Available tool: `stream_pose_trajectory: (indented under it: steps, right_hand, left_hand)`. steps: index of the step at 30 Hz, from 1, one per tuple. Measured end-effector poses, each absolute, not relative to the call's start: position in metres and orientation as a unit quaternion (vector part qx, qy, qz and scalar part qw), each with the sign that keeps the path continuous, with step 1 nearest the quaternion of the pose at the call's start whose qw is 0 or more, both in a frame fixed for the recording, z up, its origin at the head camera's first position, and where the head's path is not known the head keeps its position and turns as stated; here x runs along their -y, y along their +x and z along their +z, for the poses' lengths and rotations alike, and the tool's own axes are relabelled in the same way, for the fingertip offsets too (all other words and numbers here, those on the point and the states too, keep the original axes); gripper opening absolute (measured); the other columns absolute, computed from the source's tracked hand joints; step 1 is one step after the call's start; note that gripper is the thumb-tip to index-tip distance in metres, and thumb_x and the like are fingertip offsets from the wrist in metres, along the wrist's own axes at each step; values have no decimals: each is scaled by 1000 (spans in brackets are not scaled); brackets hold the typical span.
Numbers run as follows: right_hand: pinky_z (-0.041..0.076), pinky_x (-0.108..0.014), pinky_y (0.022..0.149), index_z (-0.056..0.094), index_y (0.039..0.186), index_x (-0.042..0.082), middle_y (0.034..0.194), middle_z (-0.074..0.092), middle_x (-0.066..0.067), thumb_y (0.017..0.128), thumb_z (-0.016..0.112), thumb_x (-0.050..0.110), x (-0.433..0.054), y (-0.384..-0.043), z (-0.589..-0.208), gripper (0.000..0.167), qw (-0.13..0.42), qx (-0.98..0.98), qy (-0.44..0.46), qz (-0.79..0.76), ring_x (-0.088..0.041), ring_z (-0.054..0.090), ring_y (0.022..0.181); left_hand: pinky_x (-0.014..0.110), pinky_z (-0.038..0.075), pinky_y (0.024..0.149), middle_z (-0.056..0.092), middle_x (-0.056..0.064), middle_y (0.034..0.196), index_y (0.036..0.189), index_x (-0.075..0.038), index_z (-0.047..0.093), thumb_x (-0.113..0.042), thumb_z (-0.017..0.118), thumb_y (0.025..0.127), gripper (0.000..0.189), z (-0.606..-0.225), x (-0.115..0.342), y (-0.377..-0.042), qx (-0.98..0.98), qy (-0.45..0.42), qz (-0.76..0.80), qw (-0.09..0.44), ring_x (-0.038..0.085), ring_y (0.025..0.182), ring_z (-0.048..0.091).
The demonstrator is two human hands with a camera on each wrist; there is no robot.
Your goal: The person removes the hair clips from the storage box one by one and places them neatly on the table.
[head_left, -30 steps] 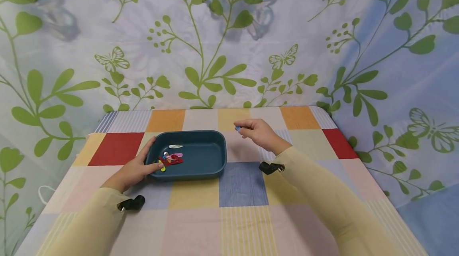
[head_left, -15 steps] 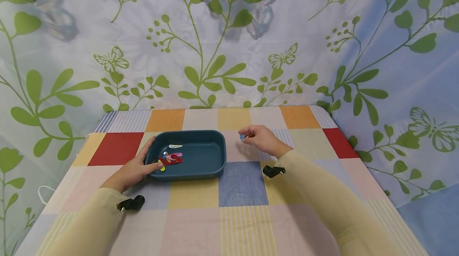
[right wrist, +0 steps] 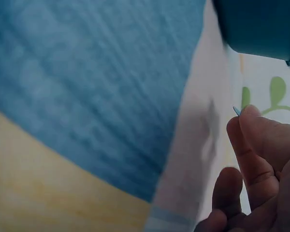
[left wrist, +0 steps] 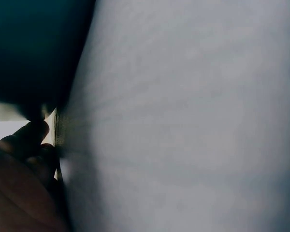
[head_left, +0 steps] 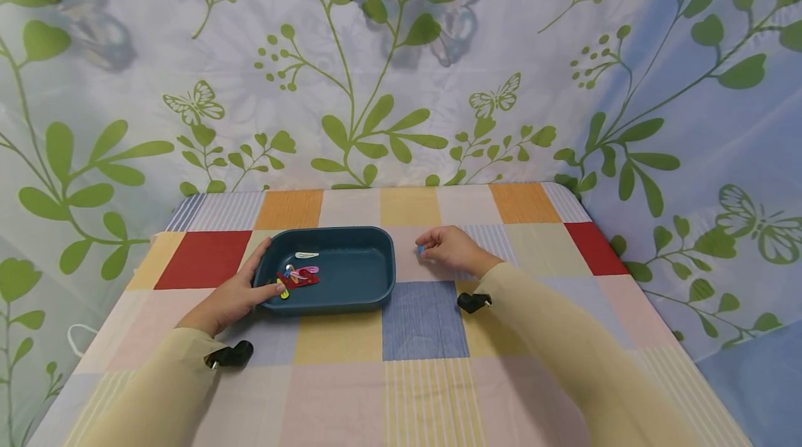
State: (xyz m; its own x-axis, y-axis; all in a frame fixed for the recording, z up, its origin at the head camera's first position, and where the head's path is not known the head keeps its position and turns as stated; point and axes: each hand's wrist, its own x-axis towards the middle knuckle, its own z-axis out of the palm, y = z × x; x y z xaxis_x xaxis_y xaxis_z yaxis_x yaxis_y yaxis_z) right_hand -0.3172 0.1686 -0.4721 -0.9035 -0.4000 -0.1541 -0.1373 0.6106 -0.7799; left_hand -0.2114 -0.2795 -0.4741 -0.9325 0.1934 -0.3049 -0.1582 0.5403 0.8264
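A dark teal tray point(head_left: 360, 269) stands on the table, left of centre. My left hand point(head_left: 228, 297) holds its left end, thumb over the near rim and fingers along the outside. Between thumb and index finger, my right hand point(head_left: 459, 249) pinches a small blue hair clip point(head_left: 420, 249), low over the cloth to the right of the tray. Only the thin tip of the clip point(right wrist: 237, 111) shows in the right wrist view. Inside the tray lie a white hair clip point(head_left: 307, 255), plus red point(head_left: 305, 280), pink point(head_left: 312, 269) and yellow clips point(head_left: 285, 294) bunched near my left thumb.
A patchwork cloth point(head_left: 426, 335) covers the table. Behind it hangs a curtain point(head_left: 401, 120) with green leaves and butterflies. A white cord point(head_left: 74, 339) loops at the table's left edge.
My right hand has come down and slightly nearer to me with the blue hair clip, its fingers more curled. The left hand and the tray stay in place.
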Motion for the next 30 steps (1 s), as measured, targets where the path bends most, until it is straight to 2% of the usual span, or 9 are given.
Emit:
stream_pose_trajectory:
  steps: [10,21,30]
  right_hand:
    - [53,-25,83,78,121,8,102,76,-3,95,77,14,-169,-318,-485,27,161,-894,-159,-386,-14,66,94]
    - [51,-27,85,78,123,8,102,74,-2,95,76,14,-166,-317,-486,29,143,-911,-170,-348,-12,63,94]
    - [47,-25,80,74,129,5,95,69,0,95,77,15,-166,-317,-487,36,142,-913,-168,-342,-12,58,88]
  left_hand:
    - [71,45,112,-3,23,176,166,-45,-13,-41,74,96,112,-473,279,-213,-857,12,481,183,56,156,6]
    - [69,49,108,-2,24,175,166,-47,-13,-43,76,94,114,-475,280,-213,-861,5,474,187,57,155,8]
    - [70,47,110,-3,23,176,166,-46,-13,-42,75,95,113,-476,279,-212,-860,6,476,184,56,155,7]
